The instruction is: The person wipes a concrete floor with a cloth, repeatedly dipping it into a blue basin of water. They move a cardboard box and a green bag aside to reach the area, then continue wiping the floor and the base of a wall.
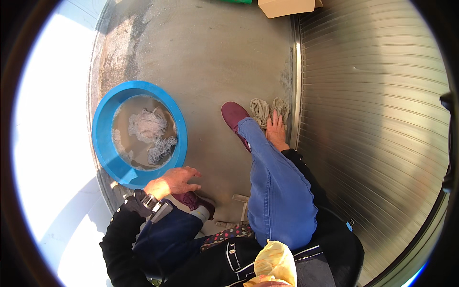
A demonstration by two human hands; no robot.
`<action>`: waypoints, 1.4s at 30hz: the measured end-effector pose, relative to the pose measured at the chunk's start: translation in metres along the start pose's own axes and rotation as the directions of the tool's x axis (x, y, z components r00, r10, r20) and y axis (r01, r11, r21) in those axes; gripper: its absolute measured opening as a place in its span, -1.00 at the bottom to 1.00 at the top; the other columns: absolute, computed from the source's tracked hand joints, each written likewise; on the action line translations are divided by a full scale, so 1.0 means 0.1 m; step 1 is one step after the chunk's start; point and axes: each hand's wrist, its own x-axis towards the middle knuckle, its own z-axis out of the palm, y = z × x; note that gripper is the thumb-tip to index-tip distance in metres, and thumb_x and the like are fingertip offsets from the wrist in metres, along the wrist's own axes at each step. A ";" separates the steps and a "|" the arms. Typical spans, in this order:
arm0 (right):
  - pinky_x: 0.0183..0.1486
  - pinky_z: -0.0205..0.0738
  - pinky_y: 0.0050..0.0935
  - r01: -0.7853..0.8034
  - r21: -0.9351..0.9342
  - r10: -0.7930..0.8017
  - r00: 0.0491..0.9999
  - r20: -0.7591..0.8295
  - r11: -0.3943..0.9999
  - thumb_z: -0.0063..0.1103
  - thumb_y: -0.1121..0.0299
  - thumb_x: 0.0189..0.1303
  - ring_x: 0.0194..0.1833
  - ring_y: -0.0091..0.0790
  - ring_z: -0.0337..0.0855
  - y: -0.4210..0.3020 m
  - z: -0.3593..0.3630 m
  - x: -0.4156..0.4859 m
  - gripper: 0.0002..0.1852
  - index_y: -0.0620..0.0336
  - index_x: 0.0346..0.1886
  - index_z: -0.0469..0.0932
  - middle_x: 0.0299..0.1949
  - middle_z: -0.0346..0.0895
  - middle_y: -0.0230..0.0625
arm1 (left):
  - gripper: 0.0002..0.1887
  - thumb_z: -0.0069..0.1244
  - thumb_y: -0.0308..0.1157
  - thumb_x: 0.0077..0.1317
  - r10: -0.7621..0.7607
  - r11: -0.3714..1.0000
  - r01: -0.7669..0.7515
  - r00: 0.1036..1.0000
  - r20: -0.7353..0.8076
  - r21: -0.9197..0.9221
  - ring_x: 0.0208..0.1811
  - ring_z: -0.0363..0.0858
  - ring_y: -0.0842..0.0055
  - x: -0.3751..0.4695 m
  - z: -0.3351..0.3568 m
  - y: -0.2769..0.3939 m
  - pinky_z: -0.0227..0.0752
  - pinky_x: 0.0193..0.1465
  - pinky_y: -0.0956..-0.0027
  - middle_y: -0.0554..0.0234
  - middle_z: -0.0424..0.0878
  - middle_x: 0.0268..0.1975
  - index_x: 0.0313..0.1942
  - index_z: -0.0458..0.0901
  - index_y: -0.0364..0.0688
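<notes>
My right hand (276,132) reaches down outside my knee, its fingertips touching a crumpled, greyish wet-looking cloth (280,106) on the floor. A second twisted cloth part (259,108) lies beside it; I cannot tell if the two are one piece. The palm and thumb are hidden, so a grip does not show. Over the near rim of a round blue plastic basin (181,131) my left hand (175,181) hovers empty with fingers apart. Murky, foamy water (138,150) fills the basin's bottom. A pale cloth (148,123) and a grey, suds-covered clump (162,149) sit in it.
A ribbed metal wall or shutter (351,107) rises along the right, with a metal rail (297,71) at its foot. At the top are a cardboard box (285,8) and a green object (236,1). Flat strips (229,225) lie on the concrete floor (211,64) near my feet.
</notes>
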 end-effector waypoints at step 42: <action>0.50 -0.04 0.01 0.722 0.237 -0.672 0.692 -0.264 0.650 0.24 0.44 0.08 0.49 -0.03 0.05 -1.73 -0.10 0.55 -0.33 -0.06 0.35 0.37 0.45 0.18 -0.30 | -0.38 0.26 -0.18 0.17 -0.284 0.907 0.403 0.797 -0.534 0.119 0.12 0.50 0.17 -1.51 0.08 1.76 0.34 0.21 0.18 0.00 0.53 0.14 0.21 0.46 -0.14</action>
